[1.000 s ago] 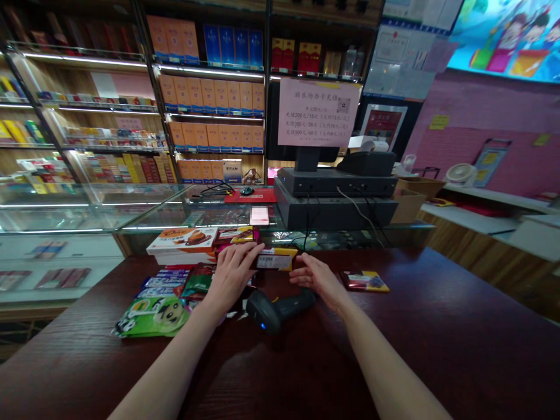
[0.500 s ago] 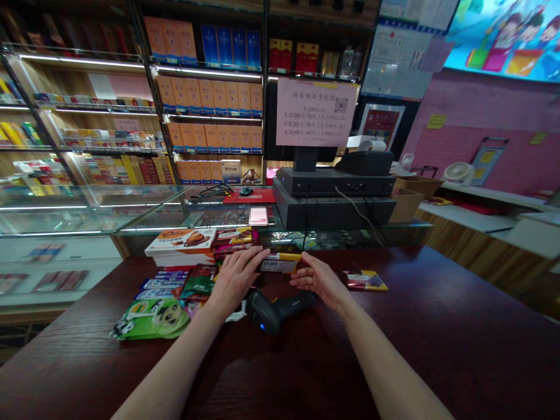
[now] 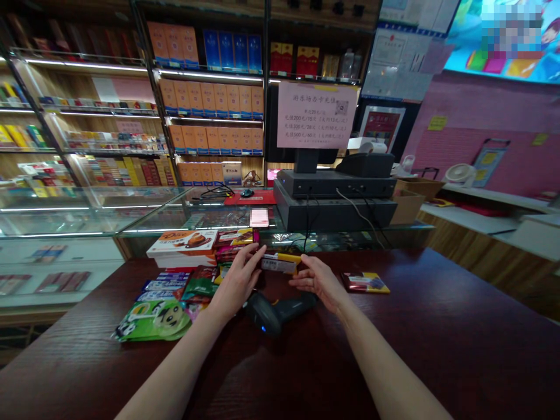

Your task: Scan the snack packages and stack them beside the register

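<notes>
The left hand [image 3: 237, 281] pinches the left end of a bar [image 3: 280, 265], its fingers bent over the top edge. The right hand [image 3: 322, 281] has its fingertips at the bar's right end, the lower fingers loosely curled; I cannot tell whether it grips. The bar is tipped up on edge between the hands, a pale label on its near side, beyond the scanner [image 3: 268, 315]. The scanner lies on the dark table [image 3: 271, 379], a blue light at its near end.

To the right, well apart from the hands, a second bar [image 3: 365, 282] lies flat. To the left lie a green pack [image 3: 153, 322] and, just beyond it, blue packs [image 3: 160, 286]. Farther back is a white-and-orange box [image 3: 184, 244]. On the far glass counter [image 3: 205, 217] stands a till [image 3: 336, 204].
</notes>
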The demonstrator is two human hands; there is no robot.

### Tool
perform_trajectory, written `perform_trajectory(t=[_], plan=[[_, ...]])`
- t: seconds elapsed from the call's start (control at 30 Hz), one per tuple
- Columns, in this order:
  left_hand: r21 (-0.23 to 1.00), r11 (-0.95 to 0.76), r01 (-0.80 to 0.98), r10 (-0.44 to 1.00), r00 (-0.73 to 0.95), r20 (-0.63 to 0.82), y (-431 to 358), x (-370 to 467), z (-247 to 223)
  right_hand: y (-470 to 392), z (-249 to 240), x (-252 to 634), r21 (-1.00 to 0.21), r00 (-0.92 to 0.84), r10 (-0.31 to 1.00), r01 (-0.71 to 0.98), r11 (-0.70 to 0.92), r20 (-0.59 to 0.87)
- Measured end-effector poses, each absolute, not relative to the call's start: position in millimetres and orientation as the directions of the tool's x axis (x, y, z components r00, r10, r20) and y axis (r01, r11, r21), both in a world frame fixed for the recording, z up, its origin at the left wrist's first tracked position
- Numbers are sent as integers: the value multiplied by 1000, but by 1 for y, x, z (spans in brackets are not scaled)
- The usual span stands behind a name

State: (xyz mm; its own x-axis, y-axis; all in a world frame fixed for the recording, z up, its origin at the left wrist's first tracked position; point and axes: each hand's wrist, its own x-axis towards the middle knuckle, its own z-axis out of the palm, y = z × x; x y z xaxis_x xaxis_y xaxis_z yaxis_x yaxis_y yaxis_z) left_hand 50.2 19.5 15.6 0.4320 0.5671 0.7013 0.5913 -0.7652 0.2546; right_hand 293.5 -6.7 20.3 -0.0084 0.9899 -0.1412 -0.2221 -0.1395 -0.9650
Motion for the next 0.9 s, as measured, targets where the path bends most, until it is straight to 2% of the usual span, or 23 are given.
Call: perform_trajectory(t=[0.17, 0.3, 0.37, 0.47, 0.57, 0.73, 0.9], plan=[[472, -718, 512, 654, 263, 709, 19, 53, 17, -7, 22, 289, -978, 69, 996, -203, -48, -63], [766, -594, 245, 798, 60, 600, 23, 58, 14, -5, 24, 288, -985, 143, 988, -150, 82, 61], [855, -507, 108, 861, 21, 508, 26, 59, 12, -4, 24, 289, -984, 160, 977, -84, 157, 142], [899, -437, 5, 899, 5, 437, 28, 59, 14, -3, 24, 291, -970, 140, 961, 0, 242, 240], [900, -432, -52, 901, 2, 433, 27, 59, 18, -5, 25, 292, -962, 73, 960, -17, 273, 272], [903, -428, -21, 904, -1, 428, 25, 56, 22, -7, 24, 292, -947, -6, 948, -47, 318, 318], [893, -450, 5, 888, 112, 447, 34, 47, 20, -8, 20, 298, -887, -31, 901, 159, 433, 434]])
